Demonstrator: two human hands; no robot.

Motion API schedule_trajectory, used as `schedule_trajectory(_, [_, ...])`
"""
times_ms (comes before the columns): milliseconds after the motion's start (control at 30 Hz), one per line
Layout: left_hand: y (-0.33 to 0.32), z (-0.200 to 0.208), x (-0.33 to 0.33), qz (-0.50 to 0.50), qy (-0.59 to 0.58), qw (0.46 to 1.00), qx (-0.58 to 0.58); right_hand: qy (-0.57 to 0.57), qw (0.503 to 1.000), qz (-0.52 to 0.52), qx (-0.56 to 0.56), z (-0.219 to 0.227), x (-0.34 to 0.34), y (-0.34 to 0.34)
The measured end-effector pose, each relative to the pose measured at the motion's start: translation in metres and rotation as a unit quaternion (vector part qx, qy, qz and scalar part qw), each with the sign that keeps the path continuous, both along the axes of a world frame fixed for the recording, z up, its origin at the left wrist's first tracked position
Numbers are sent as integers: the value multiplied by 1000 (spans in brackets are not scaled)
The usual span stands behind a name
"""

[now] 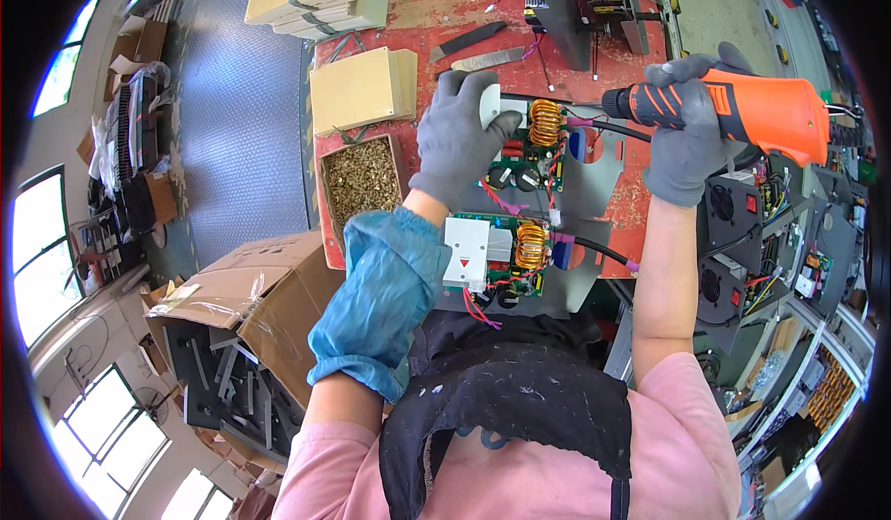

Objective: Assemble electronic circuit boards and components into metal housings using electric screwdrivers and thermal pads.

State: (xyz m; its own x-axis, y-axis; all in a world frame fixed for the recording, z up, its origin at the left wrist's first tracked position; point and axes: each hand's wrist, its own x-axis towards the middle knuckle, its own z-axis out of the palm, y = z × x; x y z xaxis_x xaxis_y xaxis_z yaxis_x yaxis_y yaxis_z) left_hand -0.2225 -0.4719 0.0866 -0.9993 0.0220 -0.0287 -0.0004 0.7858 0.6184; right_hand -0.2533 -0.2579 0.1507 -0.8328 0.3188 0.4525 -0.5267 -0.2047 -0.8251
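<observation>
My right hand point(690, 135), in a grey glove, is wrapped round an orange and black power screwdriver point(770, 116), its dark nose aimed left. My left hand point(457, 135), gloved too, grips a white plate point(490, 104) at the left end of the far circuit board point(529, 163), thumb and fingers at its edges. The far board carries a copper coil point(546, 123) and sits on a grey metal panel point(589, 181). Nearer me lies a similar board with another white plate point(466, 251) and a copper coil point(532, 244). The screwdriver's nose is apart from both boards.
A box of small brass-coloured screws point(362, 181) stands left on the red worktable point(427, 5), below cream blocks point(353, 89). Two flat dark strips point(478, 42) lie farther back. A carton of metal parts point(269, 307) is at lower left. More panels with electronics point(742, 205) stand right.
</observation>
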Motion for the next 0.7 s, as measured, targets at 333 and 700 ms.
schedule_trajectory(333, [0, -10, 3, 19, 53, 998, 8, -40, 999, 19, 26, -14, -8, -11])
schedule_trajectory(700, [-3, -12, -1, -7, 57, 997, 53, -50, 988, -51, 136, -20, -9, -32])
